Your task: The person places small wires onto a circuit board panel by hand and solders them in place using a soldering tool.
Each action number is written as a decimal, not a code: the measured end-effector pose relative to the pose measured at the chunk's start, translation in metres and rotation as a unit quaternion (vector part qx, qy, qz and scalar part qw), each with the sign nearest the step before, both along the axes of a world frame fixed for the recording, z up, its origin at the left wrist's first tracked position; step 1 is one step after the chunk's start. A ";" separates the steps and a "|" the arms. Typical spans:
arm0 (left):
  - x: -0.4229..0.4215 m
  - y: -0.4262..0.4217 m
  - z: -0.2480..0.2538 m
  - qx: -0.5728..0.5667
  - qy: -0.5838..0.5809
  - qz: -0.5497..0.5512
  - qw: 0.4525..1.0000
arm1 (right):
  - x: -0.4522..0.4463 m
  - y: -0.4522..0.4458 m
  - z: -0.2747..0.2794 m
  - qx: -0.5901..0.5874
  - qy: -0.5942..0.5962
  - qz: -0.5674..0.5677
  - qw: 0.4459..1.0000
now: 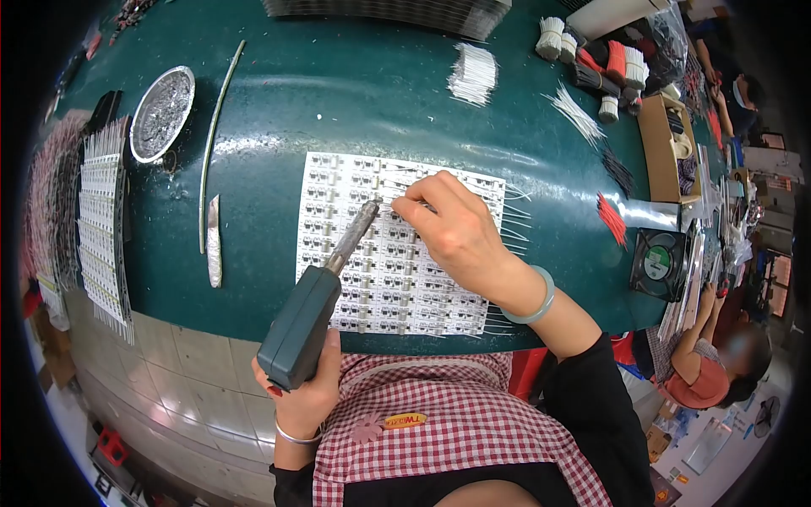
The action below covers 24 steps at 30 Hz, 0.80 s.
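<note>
My left hand grips the dark green handle of a soldering gun. The gun's metal tip rests at or just above a white circuit board panel, near its upper middle; contact is hard to tell. Rows of small parts cover the panel, which lies flat on the green table. Just right of the tip, my right hand pinches what looks like a thin white wire, mostly hidden by the fingers. Several white wires stick out past the panel's right edge, partly under my right wrist.
Left on the table are a metal bowl, a solder-like rod, a wrapped strip and wired panels. White wires, red wires, a fan and a cardboard box lie rightward. Co-workers sit far right.
</note>
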State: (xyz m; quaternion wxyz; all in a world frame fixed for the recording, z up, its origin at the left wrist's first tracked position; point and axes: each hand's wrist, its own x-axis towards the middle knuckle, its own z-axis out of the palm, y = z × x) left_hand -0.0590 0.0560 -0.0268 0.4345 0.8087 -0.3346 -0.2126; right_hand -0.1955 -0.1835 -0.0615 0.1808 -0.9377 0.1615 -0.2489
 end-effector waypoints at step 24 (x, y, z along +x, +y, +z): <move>-0.004 0.011 0.002 0.011 0.047 0.060 0.997 | -0.003 0.012 0.002 0.003 -0.026 -0.008 1.000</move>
